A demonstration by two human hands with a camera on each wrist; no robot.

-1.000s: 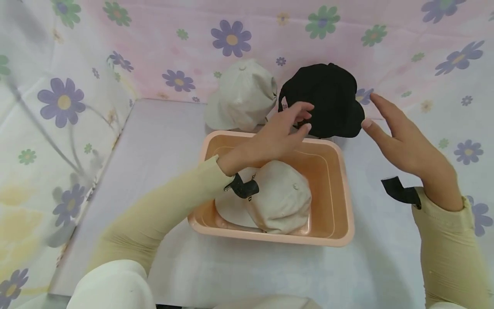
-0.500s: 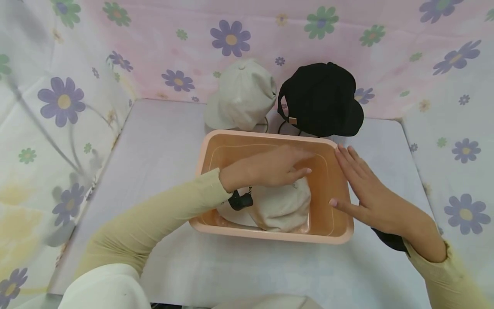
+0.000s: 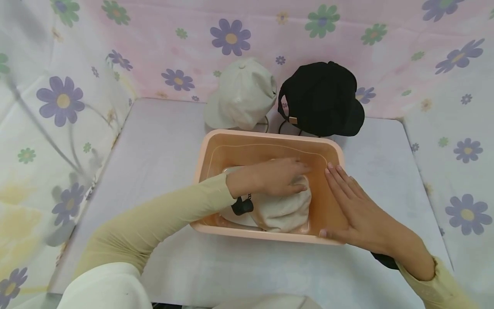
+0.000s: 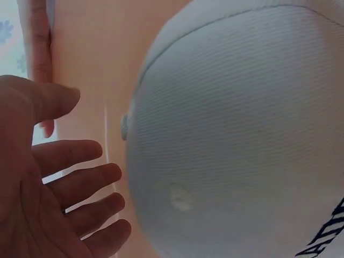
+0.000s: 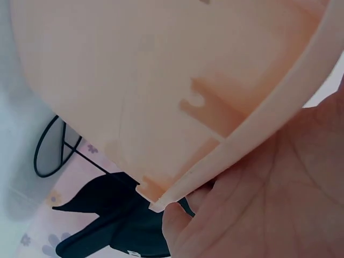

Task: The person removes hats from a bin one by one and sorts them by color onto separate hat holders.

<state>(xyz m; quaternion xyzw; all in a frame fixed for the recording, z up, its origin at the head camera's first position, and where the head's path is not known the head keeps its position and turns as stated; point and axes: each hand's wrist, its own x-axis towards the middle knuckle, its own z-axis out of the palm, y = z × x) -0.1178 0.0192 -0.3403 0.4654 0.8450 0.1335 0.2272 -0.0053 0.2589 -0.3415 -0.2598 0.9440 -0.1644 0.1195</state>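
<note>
A cream baseball cap (image 3: 285, 213) with dark lettering lies inside a peach plastic basin (image 3: 247, 235). My left hand (image 3: 275, 177) reaches over it, slightly blurred. In the left wrist view the fingers of this hand (image 4: 59, 199) are spread and loosely bent beside the crown of the cap (image 4: 231, 129), with a gap showing between them. My right hand (image 3: 362, 216) rests on the basin's right rim, fingers extended. From the right wrist view, the palm (image 5: 269, 193) lies along the rim, and the basin's outer wall (image 5: 118, 80) faces the camera.
Behind the basin, a second cream cap (image 3: 245, 92) and a black cap (image 3: 322, 98) sit on wire stands, close to its back rim. A pale tabletop (image 3: 162, 128) surrounds the basin. Flowered cloth walls (image 3: 185, 56) enclose the back and sides.
My left hand has come down from near the black cap into the basin over the cream cap. My right hand has left the black cap's side and moved down onto the basin's right rim.
</note>
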